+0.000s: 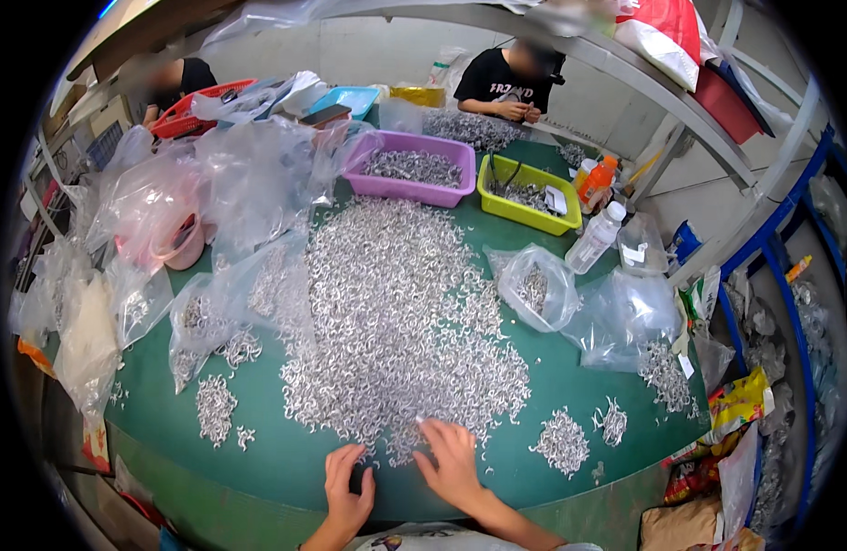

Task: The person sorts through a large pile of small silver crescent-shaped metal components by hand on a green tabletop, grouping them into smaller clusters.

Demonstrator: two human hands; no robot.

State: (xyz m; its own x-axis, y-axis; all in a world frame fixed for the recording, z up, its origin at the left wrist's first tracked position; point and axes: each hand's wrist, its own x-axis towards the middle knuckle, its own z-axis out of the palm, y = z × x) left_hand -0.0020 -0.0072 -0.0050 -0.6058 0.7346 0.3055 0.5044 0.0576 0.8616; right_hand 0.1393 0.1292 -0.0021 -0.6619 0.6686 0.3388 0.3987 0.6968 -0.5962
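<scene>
The pile of small curved metal pieces [396, 312] lay on the green surface [258, 468] toward twelve o'clock from the left hand [347, 489] and the right hand [455, 466], whose thumbs stood apart from the fingers, each piece being probably light, stiff, slippery and best pinched at its bend

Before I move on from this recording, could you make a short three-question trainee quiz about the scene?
1. Which colour is the bin right beside the yellow-green bin? A) black B) purple C) white
2. True or false: the right hand is at the near edge of the big silver pile.
3. Fill in: the white-capped bottle is to the ___ of that pile.

Key: 1. B; 2. true; 3. right
</scene>
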